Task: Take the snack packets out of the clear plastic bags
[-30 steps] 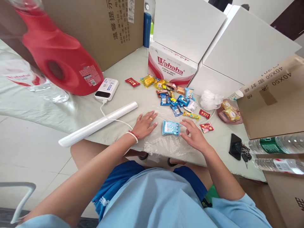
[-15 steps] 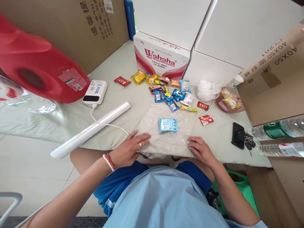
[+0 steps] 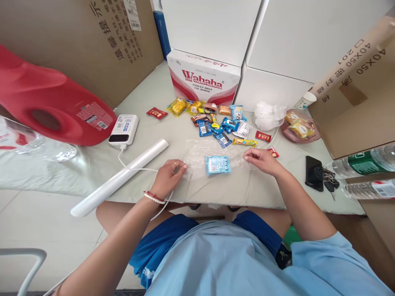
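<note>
A thin clear plastic sheet [image 3: 197, 150] lies on the cloth-covered table in front of me. Under or within it sits a light-blue snack packet [image 3: 217, 165]; some film seems to cross the packet's upper part. My left hand [image 3: 170, 174] pinches the sheet's left edge between thumb and fingers. At the opposite side my right hand [image 3: 261, 159] has its fingers closed on the sheet's right edge. A red packet [image 3: 273, 151] is partly hidden behind my right hand. Beyond the sheet is a pile of wrapped snacks [image 3: 222, 139].
A white roll [image 3: 123, 176], a power bank [image 3: 124, 130] with cable, and a red jug [image 3: 55, 102] stand left. Behind is a Wahaba-style carton [image 3: 203, 80]. Rightward are a snack bowl [image 3: 299, 137], a phone [image 3: 314, 172], keys [image 3: 330, 181] and bottles [image 3: 361, 166].
Both hands have risen from lying by the sheet's near edge to pinching its sides. The near edge has been folded away from me, over the blue packet; my right hand now partly covers the red packet.
</note>
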